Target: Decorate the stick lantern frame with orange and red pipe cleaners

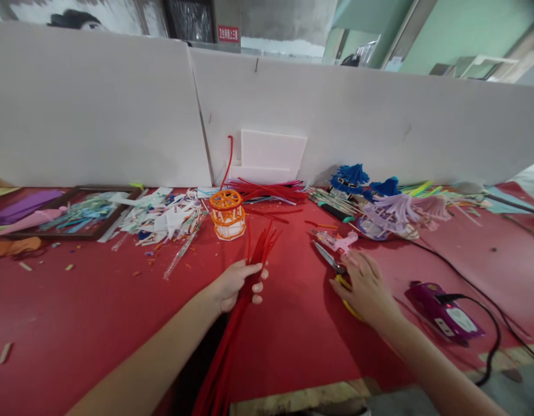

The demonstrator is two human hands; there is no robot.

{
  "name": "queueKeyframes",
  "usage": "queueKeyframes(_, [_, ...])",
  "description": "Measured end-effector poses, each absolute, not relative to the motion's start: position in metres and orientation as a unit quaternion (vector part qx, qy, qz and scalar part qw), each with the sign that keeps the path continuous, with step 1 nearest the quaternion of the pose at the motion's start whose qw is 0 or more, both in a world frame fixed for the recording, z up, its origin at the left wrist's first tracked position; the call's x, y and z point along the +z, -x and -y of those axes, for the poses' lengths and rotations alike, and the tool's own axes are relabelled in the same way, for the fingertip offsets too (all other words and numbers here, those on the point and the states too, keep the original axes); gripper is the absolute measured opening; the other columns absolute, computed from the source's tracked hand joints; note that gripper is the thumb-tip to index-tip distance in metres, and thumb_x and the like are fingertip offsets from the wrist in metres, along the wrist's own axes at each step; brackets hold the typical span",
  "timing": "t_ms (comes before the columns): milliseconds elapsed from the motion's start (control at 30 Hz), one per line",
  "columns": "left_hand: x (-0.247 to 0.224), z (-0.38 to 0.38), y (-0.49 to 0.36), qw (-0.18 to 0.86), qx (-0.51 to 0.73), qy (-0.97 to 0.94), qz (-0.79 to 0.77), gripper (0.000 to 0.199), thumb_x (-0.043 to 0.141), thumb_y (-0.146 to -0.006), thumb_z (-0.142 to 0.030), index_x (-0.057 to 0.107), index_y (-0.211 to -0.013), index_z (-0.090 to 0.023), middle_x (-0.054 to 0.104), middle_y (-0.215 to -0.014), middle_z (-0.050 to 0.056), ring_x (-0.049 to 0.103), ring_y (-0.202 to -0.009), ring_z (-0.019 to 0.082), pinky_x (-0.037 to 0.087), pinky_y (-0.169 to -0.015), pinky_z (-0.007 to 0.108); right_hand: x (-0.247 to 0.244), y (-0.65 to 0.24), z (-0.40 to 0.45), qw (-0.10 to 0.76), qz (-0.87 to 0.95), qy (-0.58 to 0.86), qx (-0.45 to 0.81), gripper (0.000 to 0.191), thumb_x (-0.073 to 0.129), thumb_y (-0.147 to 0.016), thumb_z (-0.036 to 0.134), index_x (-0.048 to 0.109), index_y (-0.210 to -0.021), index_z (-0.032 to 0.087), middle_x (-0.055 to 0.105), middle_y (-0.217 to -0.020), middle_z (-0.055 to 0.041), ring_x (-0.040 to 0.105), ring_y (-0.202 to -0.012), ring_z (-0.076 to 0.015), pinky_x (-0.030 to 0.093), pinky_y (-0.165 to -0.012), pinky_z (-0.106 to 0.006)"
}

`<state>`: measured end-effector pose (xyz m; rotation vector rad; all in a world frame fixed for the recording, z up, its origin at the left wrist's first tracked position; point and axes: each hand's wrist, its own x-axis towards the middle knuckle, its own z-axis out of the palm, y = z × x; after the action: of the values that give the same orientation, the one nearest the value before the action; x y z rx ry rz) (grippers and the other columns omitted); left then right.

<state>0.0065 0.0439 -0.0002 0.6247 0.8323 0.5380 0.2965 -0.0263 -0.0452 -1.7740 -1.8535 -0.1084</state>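
A bundle of long red stems is gripped in my left hand, its tips fanning out above the fingers and its long ends hanging past the table's front edge. To the right, my right hand rests over the yellow handles of the scissors, fingers spread, palm down; whether it grips them cannot be made out. The blades point away to the upper left. Just beyond the fingertips lies a pink glue gun. An orange and white lantern-like model stands upright behind my left hand.
More red stems lie by the white partition. Paper scraps and a framed tray are at left. Blue and lilac models sit at right, near a purple power box with black cables.
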Motion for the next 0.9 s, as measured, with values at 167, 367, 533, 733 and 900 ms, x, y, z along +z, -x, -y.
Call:
queueKeyframes(167, [-0.011,-0.043,-0.008,0.812,0.298,-0.320,-0.387,0.023,0.064,-0.081,-0.028,0.045,-0.077,-0.016,0.053,-0.067,-0.006,0.031,-0.035,-0.001,0.024,-0.033,0.010,-0.010,-0.219,0.005,0.427,0.595,0.618,0.287,0.022,0.059,-0.081,0.042,0.064,-0.080,0.020,0.064,-0.087,-0.0097,0.057,-0.085,-0.0242,0.044,-0.085,-0.042])
queueKeyframes(367, [-0.013,-0.035,-0.010,0.791,0.310,-0.352,-0.393,0.036,0.069,-0.073,-0.044,0.043,-0.079,-0.020,0.050,-0.056,-0.009,0.028,-0.033,0.001,0.029,-0.031,0.013,-0.028,-0.144,-0.030,0.449,0.500,0.538,0.508,0.044,0.046,-0.083,0.064,0.044,-0.069,0.022,0.053,-0.051,0.0028,0.049,-0.043,-0.0120,0.038,-0.044,-0.025])
queueKeyframes(533, [-0.018,-0.030,-0.013,0.771,0.324,-0.376,-0.399,0.033,0.068,-0.073,-0.040,0.047,-0.084,-0.018,0.056,-0.060,-0.006,0.042,-0.038,0.005,0.045,-0.034,0.019,-0.038,-0.150,-0.030,0.428,0.478,0.484,0.595,0.040,0.059,-0.079,0.058,0.044,-0.070,0.021,0.054,-0.046,0.0049,0.052,-0.043,-0.0109,0.037,-0.047,-0.023])
queueKeyframes(733, [-0.022,-0.025,-0.011,0.709,0.319,-0.457,-0.432,0.028,0.055,-0.084,-0.044,0.045,-0.090,-0.018,0.058,-0.061,-0.005,0.041,-0.034,0.004,0.035,-0.030,0.015,-0.035,-0.156,-0.025,0.426,0.442,0.438,0.657,0.034,0.062,-0.079,0.049,0.051,-0.066,0.019,0.057,-0.048,0.0029,0.052,-0.047,-0.0102,0.038,-0.052,-0.024])
queueKeyframes(900, [-0.019,-0.022,-0.011,0.686,0.318,-0.475,-0.450,0.026,0.052,-0.086,-0.043,0.042,-0.090,-0.019,0.058,-0.063,-0.005,0.041,-0.034,0.003,0.034,-0.032,0.015,-0.033,-0.157,-0.026,0.437,0.439,0.431,0.656,0.022,0.057,-0.079,0.036,0.051,-0.065,0.020,0.057,-0.048,0.0029,0.051,-0.047,-0.0104,0.038,-0.052,-0.025])
